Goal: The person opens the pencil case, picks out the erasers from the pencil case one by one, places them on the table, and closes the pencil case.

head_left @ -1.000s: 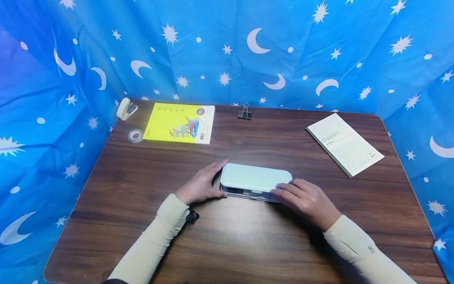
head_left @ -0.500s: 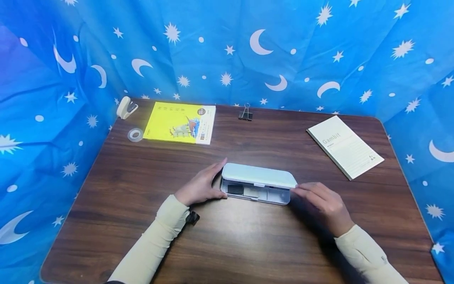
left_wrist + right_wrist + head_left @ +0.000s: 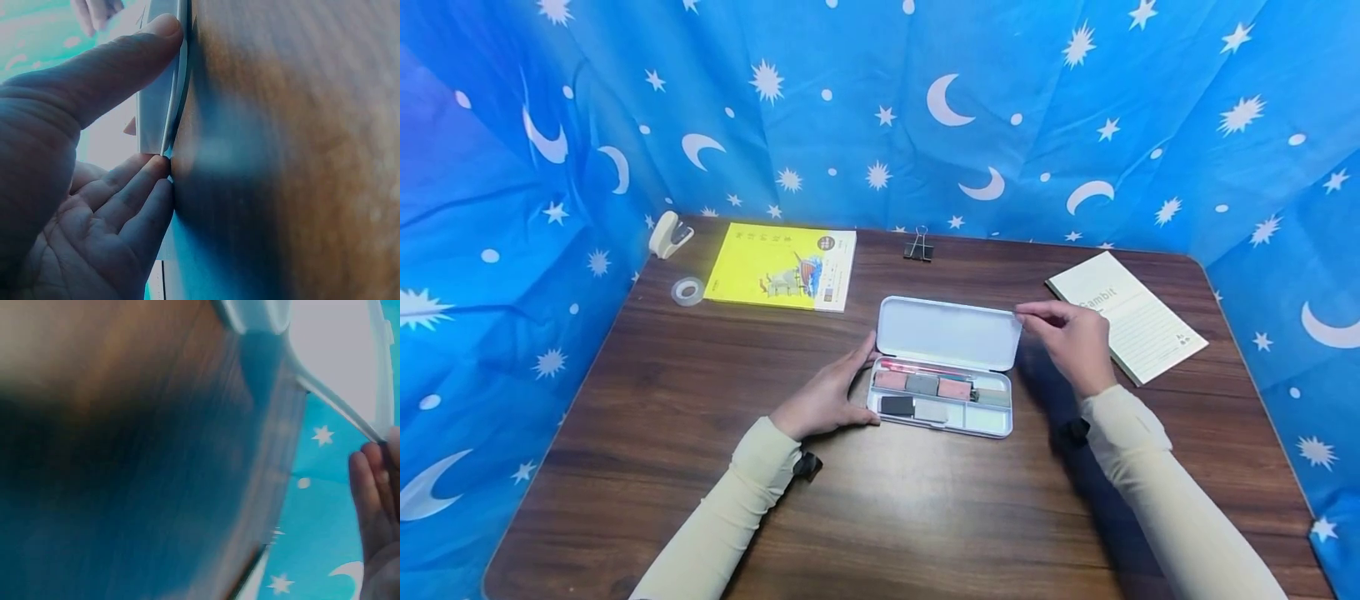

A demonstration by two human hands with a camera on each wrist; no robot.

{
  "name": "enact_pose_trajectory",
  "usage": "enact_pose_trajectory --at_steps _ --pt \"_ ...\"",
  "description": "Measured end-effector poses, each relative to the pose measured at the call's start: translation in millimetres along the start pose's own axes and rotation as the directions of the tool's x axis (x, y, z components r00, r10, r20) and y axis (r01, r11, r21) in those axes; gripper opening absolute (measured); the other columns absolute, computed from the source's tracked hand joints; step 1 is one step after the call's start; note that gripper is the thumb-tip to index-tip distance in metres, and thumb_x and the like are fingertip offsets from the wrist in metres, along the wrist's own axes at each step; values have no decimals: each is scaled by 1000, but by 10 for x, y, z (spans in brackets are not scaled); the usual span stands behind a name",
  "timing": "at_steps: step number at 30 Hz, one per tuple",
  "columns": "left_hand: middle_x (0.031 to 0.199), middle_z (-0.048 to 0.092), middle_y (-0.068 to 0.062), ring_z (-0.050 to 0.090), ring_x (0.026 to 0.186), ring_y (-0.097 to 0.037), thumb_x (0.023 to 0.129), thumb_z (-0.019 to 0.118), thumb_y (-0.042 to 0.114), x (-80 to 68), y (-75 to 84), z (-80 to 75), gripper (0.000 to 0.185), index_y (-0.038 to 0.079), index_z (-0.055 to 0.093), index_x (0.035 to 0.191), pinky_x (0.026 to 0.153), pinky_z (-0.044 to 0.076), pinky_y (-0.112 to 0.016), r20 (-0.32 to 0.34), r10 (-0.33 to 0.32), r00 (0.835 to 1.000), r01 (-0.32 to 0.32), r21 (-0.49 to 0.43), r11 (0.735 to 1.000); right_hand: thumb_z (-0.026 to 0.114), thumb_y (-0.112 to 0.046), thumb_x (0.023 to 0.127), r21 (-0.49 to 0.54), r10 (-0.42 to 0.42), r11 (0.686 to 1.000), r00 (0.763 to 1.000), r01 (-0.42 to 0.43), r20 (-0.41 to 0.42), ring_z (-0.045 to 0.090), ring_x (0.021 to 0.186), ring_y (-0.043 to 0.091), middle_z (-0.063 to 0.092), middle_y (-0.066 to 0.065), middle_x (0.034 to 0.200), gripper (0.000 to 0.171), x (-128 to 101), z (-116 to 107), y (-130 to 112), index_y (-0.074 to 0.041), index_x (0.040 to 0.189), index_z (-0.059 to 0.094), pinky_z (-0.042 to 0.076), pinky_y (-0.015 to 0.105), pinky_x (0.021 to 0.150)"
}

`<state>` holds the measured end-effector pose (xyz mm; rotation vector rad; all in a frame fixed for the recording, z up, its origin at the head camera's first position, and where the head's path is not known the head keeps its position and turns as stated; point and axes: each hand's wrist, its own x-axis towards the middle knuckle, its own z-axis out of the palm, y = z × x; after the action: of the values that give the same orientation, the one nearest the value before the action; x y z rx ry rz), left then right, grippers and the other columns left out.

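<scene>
A white pencil case lies in the middle of the table with its lid raised at the back. My left hand holds its left end, thumb at the front corner and fingers at the far side. In the left wrist view the thumb presses the case's wall. My right hand pinches the lid's upper right corner. Inside the rear compartment lie a red stick-like pen and several pink and grey eraser-like blocks. A black block and a pale one share the front compartment.
At the back left are a cream stapler, a tape roll and a yellow book. A black binder clip stands at the back. The notepad lies behind my right hand. A blue curtain surrounds the table.
The pencil case's lid has swung up and back, raised by my right hand, which moved away from me. The contents now show. My left hand stays at the left end.
</scene>
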<state>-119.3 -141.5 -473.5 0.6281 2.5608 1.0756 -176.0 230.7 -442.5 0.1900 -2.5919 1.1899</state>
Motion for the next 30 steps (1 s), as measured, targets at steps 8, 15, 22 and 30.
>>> enact_pose_trajectory --at_steps 8,15,22,30 --pt "169 29 -21 34 153 -40 81 94 25 -11 1 12 123 8 12 170 125 29 -51 13 23 1000 -23 8 1000 72 -18 103 62 323 935 911 -349 257 78 95 26 76 20 117 26 199 139 209 -1 121 78 61 20 78" --pt "165 37 -23 38 151 -39 82 94 25 -18 1 -4 109 5 27 167 125 31 -51 19 30 999 -31 41 999 71 -13 102 39 330 934 900 -355 285 77 92 25 76 21 114 21 247 243 270 0 117 78 63 23 75" --pt "159 45 -20 46 145 -38 82 93 22 -5 0 1 104 3 33 165 122 36 -50 9 69 998 -70 62 996 74 -13 101 -10 312 947 915 -320 257 77 86 22 78 18 110 18 246 265 270 -2 114 81 62 21 72" --pt "162 42 -20 44 147 -38 82 94 25 8 1 10 105 3 33 165 123 34 -50 23 49 999 -51 67 996 72 -23 103 8 238 971 964 -240 115 75 92 28 77 15 116 27 78 152 96 -6 123 79 55 11 71"
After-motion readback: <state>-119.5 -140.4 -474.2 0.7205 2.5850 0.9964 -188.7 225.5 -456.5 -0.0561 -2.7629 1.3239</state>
